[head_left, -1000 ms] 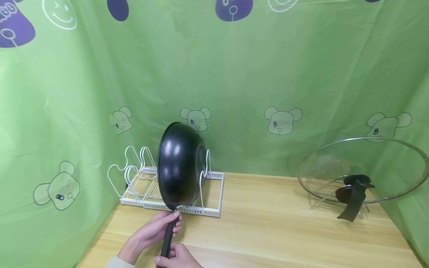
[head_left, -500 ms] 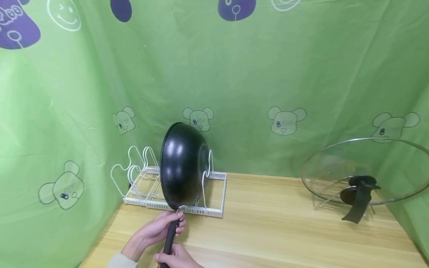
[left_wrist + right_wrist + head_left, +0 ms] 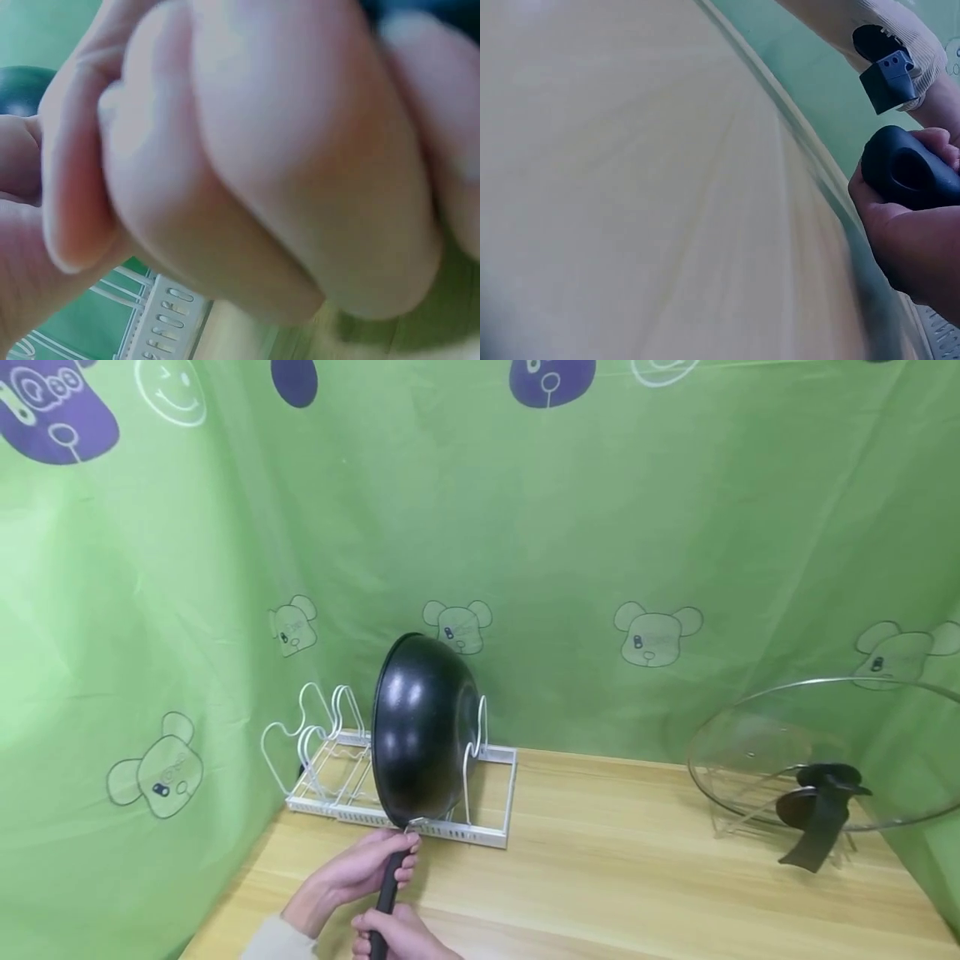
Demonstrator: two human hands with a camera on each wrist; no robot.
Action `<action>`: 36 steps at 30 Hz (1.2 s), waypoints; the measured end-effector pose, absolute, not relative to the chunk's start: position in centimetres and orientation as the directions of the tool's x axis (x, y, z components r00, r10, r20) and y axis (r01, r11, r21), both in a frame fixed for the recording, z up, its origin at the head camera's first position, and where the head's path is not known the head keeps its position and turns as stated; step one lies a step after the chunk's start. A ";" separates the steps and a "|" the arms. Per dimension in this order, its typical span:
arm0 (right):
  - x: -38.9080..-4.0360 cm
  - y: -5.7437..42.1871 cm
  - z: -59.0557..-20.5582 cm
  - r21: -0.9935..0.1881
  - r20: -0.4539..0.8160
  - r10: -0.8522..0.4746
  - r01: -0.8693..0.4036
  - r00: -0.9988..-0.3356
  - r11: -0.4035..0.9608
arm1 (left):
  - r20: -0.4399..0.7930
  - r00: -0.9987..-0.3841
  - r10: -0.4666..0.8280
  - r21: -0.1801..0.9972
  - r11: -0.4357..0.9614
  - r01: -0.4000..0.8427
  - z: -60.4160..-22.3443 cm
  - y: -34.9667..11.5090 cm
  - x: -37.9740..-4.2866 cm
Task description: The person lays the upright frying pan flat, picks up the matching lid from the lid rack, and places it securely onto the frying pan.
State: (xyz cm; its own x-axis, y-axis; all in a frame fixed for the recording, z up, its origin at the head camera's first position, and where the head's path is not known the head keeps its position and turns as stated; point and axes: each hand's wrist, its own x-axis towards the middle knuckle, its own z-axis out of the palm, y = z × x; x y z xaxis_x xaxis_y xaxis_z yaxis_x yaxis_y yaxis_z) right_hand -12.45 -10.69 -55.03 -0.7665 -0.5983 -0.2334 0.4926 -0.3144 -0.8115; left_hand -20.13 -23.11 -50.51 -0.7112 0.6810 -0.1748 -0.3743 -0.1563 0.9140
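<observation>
In the head view a black wok (image 3: pixel 422 735) stands on its side in a white wire pot rack (image 3: pixel 476 837), its round underside facing right against a wire divider. Its black handle (image 3: pixel 387 893) points down toward me. My left hand (image 3: pixel 363 867) grips the handle close to the wok, with the thumb along the top. Farther down, my right hand (image 3: pixel 403 933) holds the handle near its end. Curled left fingers (image 3: pixel 300 165) fill the left wrist view and hide most of the grip. The handle's rounded end (image 3: pixel 904 171) pokes out of my right hand in the right wrist view.
A large glass lid (image 3: pixel 885 680) with a black handle (image 3: pixel 825 818) leans on a small wire stand (image 3: pixel 723 827) at the right. More wire dividers (image 3: pixel 307 739) rise on the rack's left side. Green cloth (image 3: pixel 570 527) hangs behind the wooden table (image 3: pixel 600 843) and along its sides.
The head view has turned slightly left, so the whole scene sits farther right. Both hands keep their hold on the handle, and the wok stays in the rack.
</observation>
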 end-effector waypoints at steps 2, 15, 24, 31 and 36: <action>-12.5 -10.8 -55.0 -0.798 -0.248 -0.611 0.516 -0.752 -0.311 | -0.180 -0.715 0.676 0.916 -0.150 -0.373 -50.5 -23.1 -20.2; -12.5 -10.9 -54.7 -0.789 -0.239 -0.623 0.523 -0.745 -0.323 | -0.172 -0.733 0.658 0.943 -0.105 -0.316 -49.7 -22.5 -20.1; -12.3 -10.6 -54.7 -0.829 -0.196 -0.623 0.467 -0.758 -0.308 | -0.163 -0.742 0.650 0.950 -0.098 -0.295 -49.5 -22.5 -19.7; -12.3 -10.6 -54.4 -0.833 -0.198 -0.624 0.465 -0.756 -0.299 | -0.134 -0.749 0.649 0.960 -0.103 -0.261 -49.1 -22.6 -19.6; -12.4 -10.6 -54.1 -0.838 -0.204 -0.617 0.462 -0.760 -0.291 | -0.115 -0.752 0.650 0.965 -0.107 -0.240 -48.6 -22.6 -19.4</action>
State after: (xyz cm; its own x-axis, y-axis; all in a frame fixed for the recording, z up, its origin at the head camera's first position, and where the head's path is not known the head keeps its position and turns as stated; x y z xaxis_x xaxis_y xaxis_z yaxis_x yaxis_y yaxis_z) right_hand -12.43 -10.65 -54.09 -0.7595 -0.6175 -0.2044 0.4623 -0.2914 -0.8375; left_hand -19.44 -22.59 -48.58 -0.7516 0.6495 -0.1147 -0.2400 -0.1073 0.9648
